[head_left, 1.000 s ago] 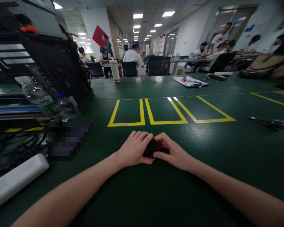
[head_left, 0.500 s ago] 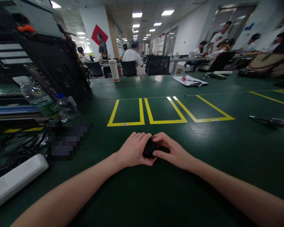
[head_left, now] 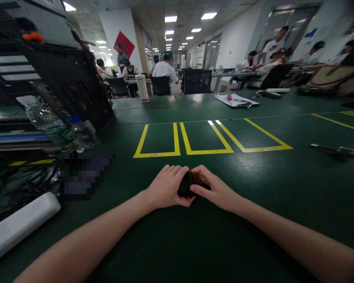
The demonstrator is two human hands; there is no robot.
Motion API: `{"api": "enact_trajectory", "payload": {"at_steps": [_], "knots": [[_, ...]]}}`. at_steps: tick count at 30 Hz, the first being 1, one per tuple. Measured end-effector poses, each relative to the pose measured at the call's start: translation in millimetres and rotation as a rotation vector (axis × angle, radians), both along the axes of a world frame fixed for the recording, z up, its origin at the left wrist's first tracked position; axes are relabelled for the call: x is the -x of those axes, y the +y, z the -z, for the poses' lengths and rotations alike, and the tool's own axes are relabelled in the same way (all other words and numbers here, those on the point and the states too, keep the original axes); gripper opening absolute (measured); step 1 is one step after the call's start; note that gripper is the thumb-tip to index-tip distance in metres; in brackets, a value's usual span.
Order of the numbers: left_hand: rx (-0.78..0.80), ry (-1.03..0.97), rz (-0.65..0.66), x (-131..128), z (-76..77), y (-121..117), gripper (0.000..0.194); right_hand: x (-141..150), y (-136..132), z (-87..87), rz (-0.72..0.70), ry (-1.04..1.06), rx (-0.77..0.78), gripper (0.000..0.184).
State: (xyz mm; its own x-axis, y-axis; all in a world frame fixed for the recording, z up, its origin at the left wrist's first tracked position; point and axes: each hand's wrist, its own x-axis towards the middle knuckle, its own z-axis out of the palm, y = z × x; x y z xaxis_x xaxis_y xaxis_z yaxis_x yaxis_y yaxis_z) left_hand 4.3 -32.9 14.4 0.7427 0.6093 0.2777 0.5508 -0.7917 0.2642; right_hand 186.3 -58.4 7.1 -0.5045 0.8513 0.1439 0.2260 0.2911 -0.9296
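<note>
Both of my hands meet on the green table (head_left: 253, 184), just in front of the yellow taped boxes (head_left: 194, 139). My left hand (head_left: 165, 188) is curled around a small black object (head_left: 185, 185), fingers over its top and thumb beneath. My right hand (head_left: 214, 189) grips the same black object from the right with fingers pinched on it. Most of the object is hidden between the two hands, so I cannot make out its shape.
Left of me lie two plastic water bottles (head_left: 57, 129), a black open computer case (head_left: 67, 82), tangled cables and a white power strip (head_left: 20, 224). A dark tool (head_left: 334, 150) lies at right. A clipboard (head_left: 237, 101) and white flask (head_left: 142, 87) stand farther back. People sit at distant tables.
My hands have stayed in place on the black object; only the right fingers shifted slightly. A person in the background walked to the left.
</note>
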Motion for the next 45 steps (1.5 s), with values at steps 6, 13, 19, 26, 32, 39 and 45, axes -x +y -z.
{"api": "enact_trajectory", "payload": {"at_steps": [6,13,19,26,32,39,45], "knots": [[-0.007,0.007,-0.004,-0.4,-0.9,-0.9,0.058,-2.6,1.1,1.2,-0.038,0.026,-0.058,0.024],[0.0,-0.015,-0.023,-0.2,-1.0,-2.2,0.061,-1.0,0.6,-0.6,0.006,0.0,-0.012,0.022],[-0.009,0.011,-0.056,-1.3,1.2,-1.7,0.059,-1.1,-0.9,-1.3,0.018,-0.035,-0.022,0.027],[-0.028,0.015,-0.045,-1.1,1.4,-1.3,0.056,-1.2,0.3,1.6,0.005,0.056,-0.015,0.019],[-0.019,0.016,-0.044,-2.0,1.9,0.4,0.056,1.4,1.0,1.1,0.034,0.058,0.076,0.023],[-0.017,0.026,-0.05,-1.4,1.2,-0.3,0.055,-0.7,-1.2,-0.4,-0.006,0.027,-0.026,0.026],[-0.018,0.022,-0.045,-2.1,1.1,-0.3,0.055,1.1,-1.4,-1.6,0.014,0.041,0.015,0.018]]}}
